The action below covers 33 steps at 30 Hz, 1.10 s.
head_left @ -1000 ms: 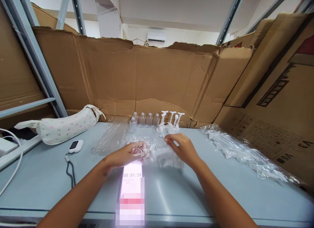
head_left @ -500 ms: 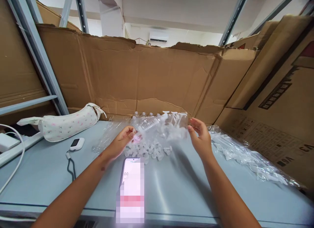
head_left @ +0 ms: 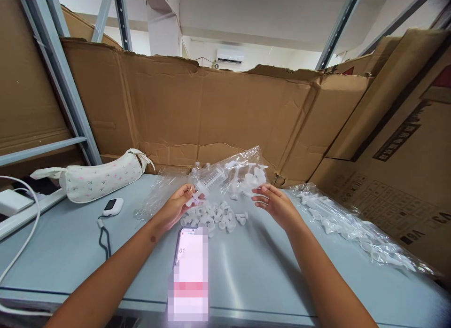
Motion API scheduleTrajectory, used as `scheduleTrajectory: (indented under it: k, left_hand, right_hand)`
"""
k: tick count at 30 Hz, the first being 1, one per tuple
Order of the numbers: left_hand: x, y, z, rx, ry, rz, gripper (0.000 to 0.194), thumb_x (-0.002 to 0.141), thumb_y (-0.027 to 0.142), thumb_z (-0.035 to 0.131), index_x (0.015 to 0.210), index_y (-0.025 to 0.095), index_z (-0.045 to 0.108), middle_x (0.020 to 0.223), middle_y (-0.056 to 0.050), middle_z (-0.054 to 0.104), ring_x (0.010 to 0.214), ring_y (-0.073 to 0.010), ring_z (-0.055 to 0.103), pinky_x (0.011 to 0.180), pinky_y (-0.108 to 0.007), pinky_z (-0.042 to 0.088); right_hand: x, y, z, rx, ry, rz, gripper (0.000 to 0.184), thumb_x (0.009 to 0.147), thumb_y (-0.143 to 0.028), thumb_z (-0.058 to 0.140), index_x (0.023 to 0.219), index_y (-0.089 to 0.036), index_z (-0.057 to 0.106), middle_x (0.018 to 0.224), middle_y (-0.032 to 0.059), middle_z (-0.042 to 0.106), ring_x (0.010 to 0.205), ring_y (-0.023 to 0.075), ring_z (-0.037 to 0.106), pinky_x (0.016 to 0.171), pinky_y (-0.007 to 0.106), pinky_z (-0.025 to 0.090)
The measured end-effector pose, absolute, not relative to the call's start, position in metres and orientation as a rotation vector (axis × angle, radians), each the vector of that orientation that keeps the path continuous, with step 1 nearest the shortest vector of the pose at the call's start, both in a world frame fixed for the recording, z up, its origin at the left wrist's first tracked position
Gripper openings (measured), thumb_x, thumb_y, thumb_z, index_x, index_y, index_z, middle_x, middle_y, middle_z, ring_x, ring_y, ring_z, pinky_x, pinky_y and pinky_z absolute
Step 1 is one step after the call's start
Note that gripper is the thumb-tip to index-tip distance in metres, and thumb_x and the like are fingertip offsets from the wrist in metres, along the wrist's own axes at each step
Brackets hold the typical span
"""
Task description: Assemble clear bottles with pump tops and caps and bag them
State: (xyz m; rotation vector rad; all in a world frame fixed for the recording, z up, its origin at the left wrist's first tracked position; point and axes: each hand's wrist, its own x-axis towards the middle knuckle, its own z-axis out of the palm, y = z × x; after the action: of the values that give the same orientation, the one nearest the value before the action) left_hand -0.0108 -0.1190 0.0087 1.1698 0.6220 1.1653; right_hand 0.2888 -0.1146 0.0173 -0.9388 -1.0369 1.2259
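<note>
My left hand (head_left: 179, 203) is closed, thumb and forefinger pinching a whitish translucent plastic piece (head_left: 192, 200). Just beyond it slants a clear plastic part with ridges or line marks (head_left: 212, 178); whether the two are joined I cannot tell. At the lower right edge of a clear plastic bag (head_left: 243, 160), my right hand (head_left: 275, 201) has its fingers curled against the film. White plastic pieces with stems (head_left: 252, 178) show inside this bag. Between my hands lies a heap of small white caps (head_left: 211, 217). Clear bottle tops (head_left: 197, 166) stick up behind my left hand.
A phone (head_left: 192, 267) lies in front of the caps. At left are a floral fabric pouch (head_left: 102, 180), a small white device with a dark cord (head_left: 113, 206) and a white power strip (head_left: 31, 213). Another filled clear bag (head_left: 352, 224) lies right. Cardboard walls (head_left: 218, 107) enclose the grey surface.
My right hand has moved left and slightly down. The bag's top has risen into a point, and its white pieces have shifted. My left hand stays almost in place.
</note>
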Motion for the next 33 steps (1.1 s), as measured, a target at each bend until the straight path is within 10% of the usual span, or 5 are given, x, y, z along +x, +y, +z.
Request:
scheduleTrajectory:
  k: [9,33]
  left_hand:
    - [-0.012,-0.117,0.005,1.325,0.794,1.149,0.03,0.079,0.046,0.06,0.081,0.02,0.045,0.088,-0.002,0.059,0.095,-0.0177,0.056,0.089,-0.032,0.041]
    - [-0.043,-0.111,0.022,1.789,1.119,1.159,0.011,0.08,0.03,0.058,0.073,0.021,0.055,0.071,0.001,0.053,0.069,-0.016,0.047,0.066,-0.025,0.036]
  right_hand:
    - [0.298,-0.108,0.018,-0.859,-0.839,1.0,0.038,0.049,-0.031,0.084,0.068,-0.02,0.054,0.074,-0.0024,0.067,0.052,0.0112,0.063,0.042,0.017,0.043]
    - [0.316,-0.116,0.032,-0.775,-0.886,0.721,0.033,0.061,-0.036,0.076,0.074,-0.021,0.051,0.074,0.0002,0.069,0.061,0.0145,0.068,0.05,0.021,0.052]
